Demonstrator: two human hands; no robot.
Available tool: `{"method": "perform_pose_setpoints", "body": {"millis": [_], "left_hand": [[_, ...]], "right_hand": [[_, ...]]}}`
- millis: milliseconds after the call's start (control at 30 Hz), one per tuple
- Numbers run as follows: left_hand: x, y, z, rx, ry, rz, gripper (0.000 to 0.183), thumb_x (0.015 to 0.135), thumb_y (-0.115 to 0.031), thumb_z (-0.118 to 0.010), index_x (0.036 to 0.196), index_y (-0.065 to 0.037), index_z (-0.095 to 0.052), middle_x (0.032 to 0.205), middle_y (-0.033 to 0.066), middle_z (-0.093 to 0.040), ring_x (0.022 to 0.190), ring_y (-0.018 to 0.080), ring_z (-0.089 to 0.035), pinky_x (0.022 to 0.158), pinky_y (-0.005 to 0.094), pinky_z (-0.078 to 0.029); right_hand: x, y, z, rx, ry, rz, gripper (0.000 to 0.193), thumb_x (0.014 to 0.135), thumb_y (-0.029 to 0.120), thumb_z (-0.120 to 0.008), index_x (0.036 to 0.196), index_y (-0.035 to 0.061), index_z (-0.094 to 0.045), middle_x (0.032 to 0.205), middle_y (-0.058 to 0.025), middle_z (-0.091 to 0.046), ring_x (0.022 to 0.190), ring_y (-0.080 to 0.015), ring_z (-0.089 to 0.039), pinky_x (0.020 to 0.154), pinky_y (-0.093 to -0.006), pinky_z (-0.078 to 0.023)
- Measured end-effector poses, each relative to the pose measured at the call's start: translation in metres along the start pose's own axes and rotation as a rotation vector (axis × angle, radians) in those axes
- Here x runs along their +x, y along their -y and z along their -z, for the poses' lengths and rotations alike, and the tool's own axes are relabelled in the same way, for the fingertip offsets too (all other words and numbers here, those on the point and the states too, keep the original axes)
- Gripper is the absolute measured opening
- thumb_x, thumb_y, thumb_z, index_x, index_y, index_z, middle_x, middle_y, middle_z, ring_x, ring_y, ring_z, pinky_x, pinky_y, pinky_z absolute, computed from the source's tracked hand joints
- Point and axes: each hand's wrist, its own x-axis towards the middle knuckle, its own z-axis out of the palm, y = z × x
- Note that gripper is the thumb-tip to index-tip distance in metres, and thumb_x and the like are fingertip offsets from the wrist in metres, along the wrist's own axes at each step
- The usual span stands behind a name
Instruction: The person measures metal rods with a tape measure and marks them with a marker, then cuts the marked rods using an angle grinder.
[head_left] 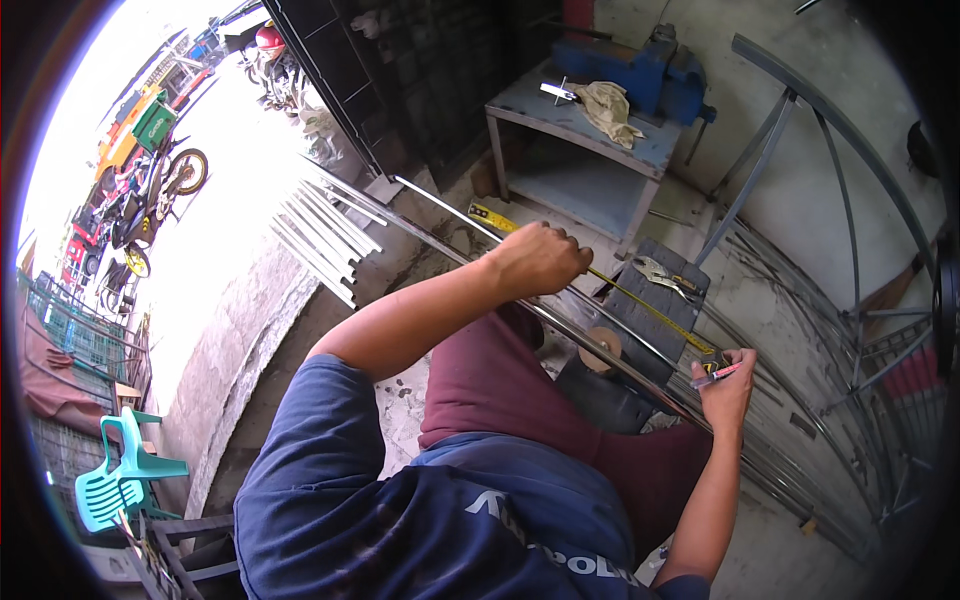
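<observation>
My left hand (pixel 541 262) is closed, knuckles up, on a yellow tape measure (pixel 650 305). A wide yellow piece sticks out on its far left side, and a thin strip runs right toward my right hand. My right hand (pixel 727 388) pinches a red-and-white pen or marker (pixel 716 376) at the strip's right end. A small black-and-yellow object beside those fingers is partly hidden. Long shiny metal tubes (pixel 640 345) lie diagonally beneath both hands, across my lap. A round tan disc (pixel 600 350) sits beside the tubes.
Locking pliers (pixel 665 277) lie on a dark board. Behind stands a metal table (pixel 570 150) with a blue vise (pixel 640 75) and a rag (pixel 605 112). More cut tubes (pixel 325 235) lie left. A curved metal frame (pixel 850 130) leans right; a green chair (pixel 125 470) stands lower left.
</observation>
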Motion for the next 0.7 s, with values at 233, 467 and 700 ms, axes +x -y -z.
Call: {"method": "perform_pose_setpoints", "body": {"millis": [233, 467, 700], "left_hand": [[0.019, -0.009, 0.011, -0.018, -0.130, -0.025, 0.015, 0.094, -0.015, -0.059, 0.095, -0.004, -0.069, 0.078, 0.0162, -0.074, 0.078, 0.0356, -0.076, 0.066, 0.0462, -0.060], [0.025, -0.011, 0.022, 0.052, -0.133, -0.114, 0.018, 0.100, -0.019, -0.059, 0.107, -0.007, -0.070, 0.093, 0.0104, -0.074, 0.093, 0.0295, -0.074, 0.088, 0.0416, -0.054], [0.043, -0.023, 0.019, -0.294, -0.315, -0.088, 0.012, 0.089, -0.013, -0.072, 0.098, -0.006, -0.068, 0.099, 0.0098, -0.065, 0.099, 0.0294, -0.065, 0.087, 0.0420, -0.053]], "right_hand": [[0.022, 0.050, 0.002, -0.079, -0.028, 0.065, 0.069, 0.075, 0.020, -0.096, 0.118, 0.0042, -0.045, 0.102, -0.0200, -0.064, 0.098, -0.0459, -0.067, 0.086, -0.0505, -0.053], [0.038, 0.078, 0.018, -0.015, 0.064, 0.156, 0.073, 0.071, 0.023, -0.099, 0.116, 0.0025, -0.045, 0.101, -0.0202, -0.067, 0.092, -0.0411, -0.069, 0.084, -0.0474, -0.056], [0.046, 0.094, 0.019, -0.015, 0.044, 0.130, 0.074, 0.072, 0.024, -0.098, 0.115, 0.0045, -0.042, 0.103, -0.0213, -0.067, 0.093, -0.0450, -0.069, 0.082, -0.0504, -0.056]]}}
